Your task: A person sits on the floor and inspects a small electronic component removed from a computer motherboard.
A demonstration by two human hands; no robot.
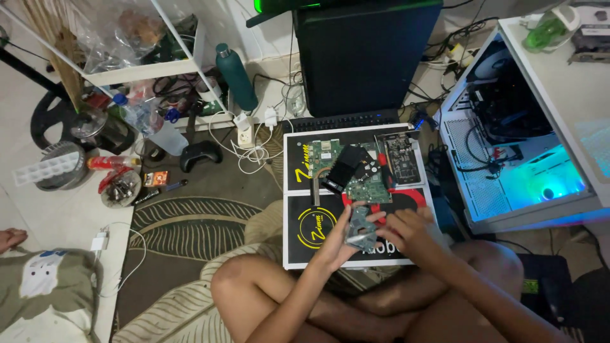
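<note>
While the left hand (335,244) grips the grey metal bracket (360,230) from its seven o'clock edge, the right hand (406,230) pinches its three o'clock side; green circuit board (368,189) lies at twelve o'clock.

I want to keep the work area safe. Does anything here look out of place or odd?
Yes. The white computer case lies on the floor with its side open and its lights on. Bare circuit boards sit loose on the black mat, while both hands hold a grey metal part. Cables tangle nearby.
</note>
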